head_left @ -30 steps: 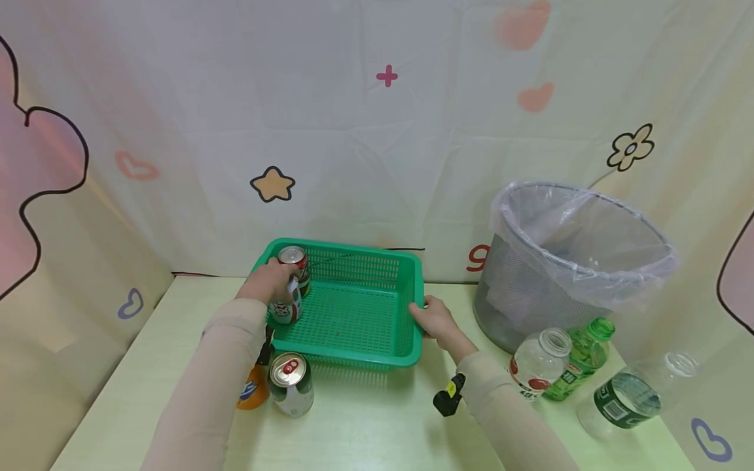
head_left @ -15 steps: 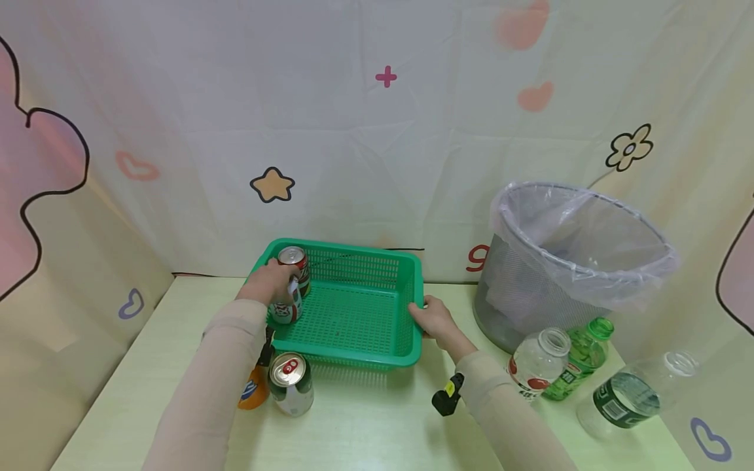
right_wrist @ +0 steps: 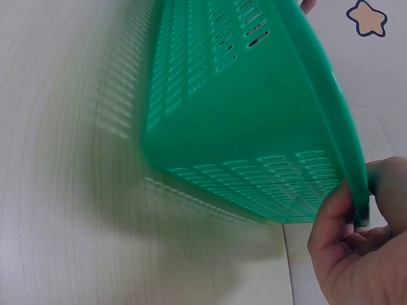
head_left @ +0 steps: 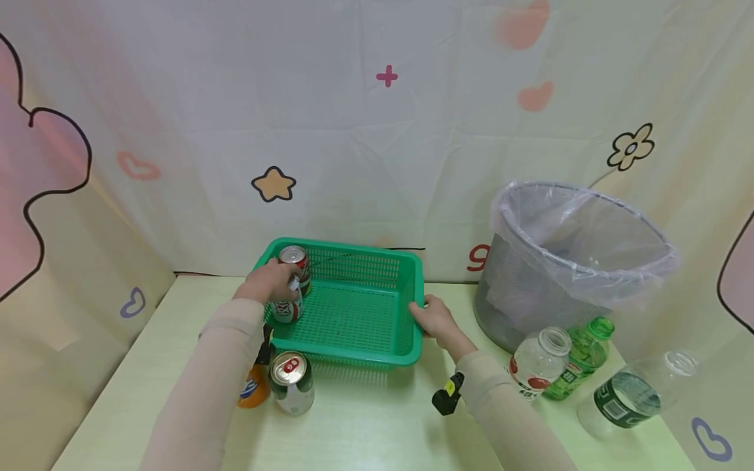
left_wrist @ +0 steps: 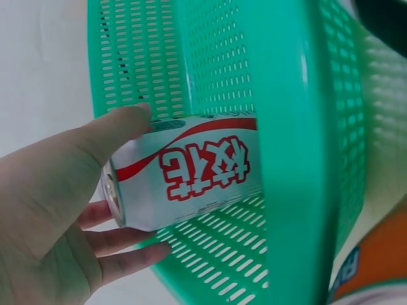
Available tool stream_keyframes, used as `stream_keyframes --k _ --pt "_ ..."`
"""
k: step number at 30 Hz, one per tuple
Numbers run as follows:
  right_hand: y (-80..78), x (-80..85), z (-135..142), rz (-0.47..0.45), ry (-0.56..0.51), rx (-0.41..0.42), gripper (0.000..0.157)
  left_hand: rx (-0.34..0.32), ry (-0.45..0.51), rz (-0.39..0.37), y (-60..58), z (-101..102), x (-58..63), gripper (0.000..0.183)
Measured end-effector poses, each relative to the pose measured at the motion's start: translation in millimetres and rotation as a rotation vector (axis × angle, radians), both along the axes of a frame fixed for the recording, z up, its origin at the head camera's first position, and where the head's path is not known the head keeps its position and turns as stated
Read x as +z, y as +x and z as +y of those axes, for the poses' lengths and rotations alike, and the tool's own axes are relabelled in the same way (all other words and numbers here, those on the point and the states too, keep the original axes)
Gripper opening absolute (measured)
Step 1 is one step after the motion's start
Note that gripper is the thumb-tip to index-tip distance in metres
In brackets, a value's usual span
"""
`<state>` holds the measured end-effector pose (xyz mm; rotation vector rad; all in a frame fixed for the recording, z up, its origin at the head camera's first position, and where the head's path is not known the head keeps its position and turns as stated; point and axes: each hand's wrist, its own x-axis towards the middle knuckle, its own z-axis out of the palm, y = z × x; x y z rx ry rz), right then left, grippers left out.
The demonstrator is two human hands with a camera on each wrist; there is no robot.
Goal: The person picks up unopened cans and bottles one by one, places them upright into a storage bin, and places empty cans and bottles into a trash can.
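On pale tabletop (head_left: 365,425), with left hand (head_left: 265,281) grips white can (left_wrist: 191,168) between thumb and fingers, inside green basket (head_left: 353,320), seemingly placing it; with right hand (head_left: 436,317) pinches basket rim (right_wrist: 332,101). Next, likely calls for loosening left fingers.

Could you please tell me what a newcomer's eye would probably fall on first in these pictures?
Probably the bright green basket toward the back of the table, with the left hand holding a white-and-red can in its left end and the right hand gripping its right rim. Next, perhaps, the large grey bin with a translucent liner, at the right behind three bottles.
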<state>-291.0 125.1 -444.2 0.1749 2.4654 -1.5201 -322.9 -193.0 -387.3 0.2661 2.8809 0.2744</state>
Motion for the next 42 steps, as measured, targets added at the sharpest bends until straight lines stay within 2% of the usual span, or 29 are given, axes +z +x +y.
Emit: stream_keyframes --k 7,15,26,37,42 --pt "-1.6 -2.1 1 0.012 -0.005 -0.008 0.033 -0.011 -0.027 0.039 1.0 1 11.4 0.052" --pt "-2.0 -3.0 3 0.011 -0.019 -0.008 0.033 -0.019 -0.054 0.050 1.6 0 19.4 0.053" --pt "-0.8 -2.7 1 0.017 -0.011 -0.006 0.032 -0.048 -0.029 0.067 6.1 -5 20.6 0.067" --pt "-0.5 -3.6 0 0.009 -0.023 -0.004 0.032 -0.086 -0.016 0.087 13.9 -7 24.0 0.070" --pt "-1.0 -3.8 -1 0.006 -0.025 -0.014 0.033 -0.112 -0.009 0.118 19.7 -7 24.6 0.072"
